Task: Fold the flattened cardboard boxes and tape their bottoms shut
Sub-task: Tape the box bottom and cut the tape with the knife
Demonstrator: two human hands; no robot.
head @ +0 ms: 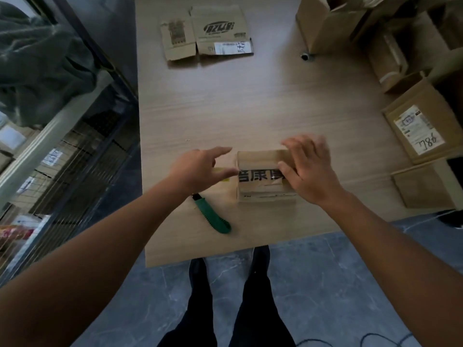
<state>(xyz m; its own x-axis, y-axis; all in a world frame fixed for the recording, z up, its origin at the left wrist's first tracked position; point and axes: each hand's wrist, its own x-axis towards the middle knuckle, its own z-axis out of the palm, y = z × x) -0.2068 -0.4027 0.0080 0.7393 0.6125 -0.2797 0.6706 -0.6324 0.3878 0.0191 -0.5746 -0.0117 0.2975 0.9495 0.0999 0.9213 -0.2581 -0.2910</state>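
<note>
Here the small cardboard box [263,176] is sitting on the near middle of the table [250,103], long axis running left to right, a closed face with printed characters turned up. The flap seam is crossing that face the same way, left to right.

The right hand [310,169] is lying over the box's right end, fingers loosely spread and pressing down, thumb on the top face. Blur is hiding whether the fingertips are hooking the far edge.

The left hand [200,169] is reaching in from the left with fingers straight and apart, holding nothing. Its thumb tip is touching or just short of the box's left edge, and the forefinger is pointing above it.

So the box is lying directly right of the left fingers, and its free left end is likely what the next move is turning on: steadying that end while the flaps are being held flat for taping.

A green utility knife [213,215] is lying near and left of the box, just beside the left wrist.

A flattened box [208,33] is waiting at the far end, well apart.

The held box is showing nothing of its inside. An open carton [323,23] is standing far right, contents too dark to tell. A labelled carton [421,131] on the right is lying closed.
</note>
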